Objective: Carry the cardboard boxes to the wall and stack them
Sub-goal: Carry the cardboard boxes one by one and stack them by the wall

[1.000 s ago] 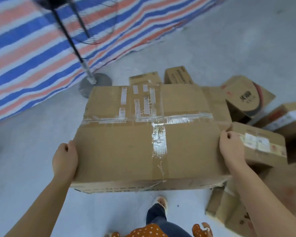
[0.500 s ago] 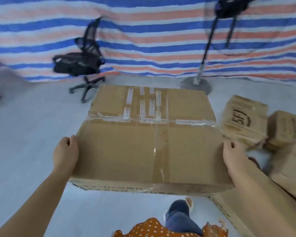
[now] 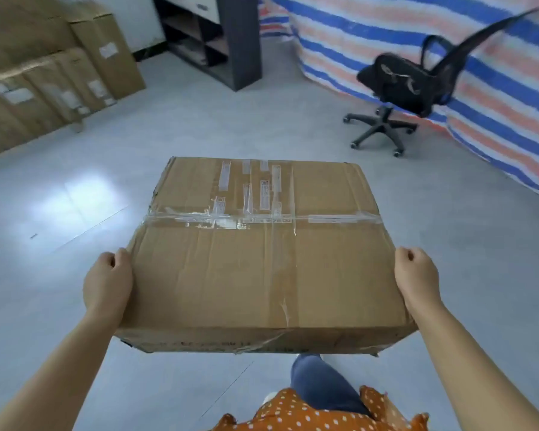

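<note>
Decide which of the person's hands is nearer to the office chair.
Right. The right hand grips the carried box's right edge, on the side where the office chair stands ahead; the left hand grips the opposite edge, the box's width farther off.

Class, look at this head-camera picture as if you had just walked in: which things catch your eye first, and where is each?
First, the large taped cardboard box in the middle, held off the floor by the left hand and right hand gripping its sides. Next, the black office chair at upper right before the striped tarp. Last, the stacked boxes at upper left.
</note>
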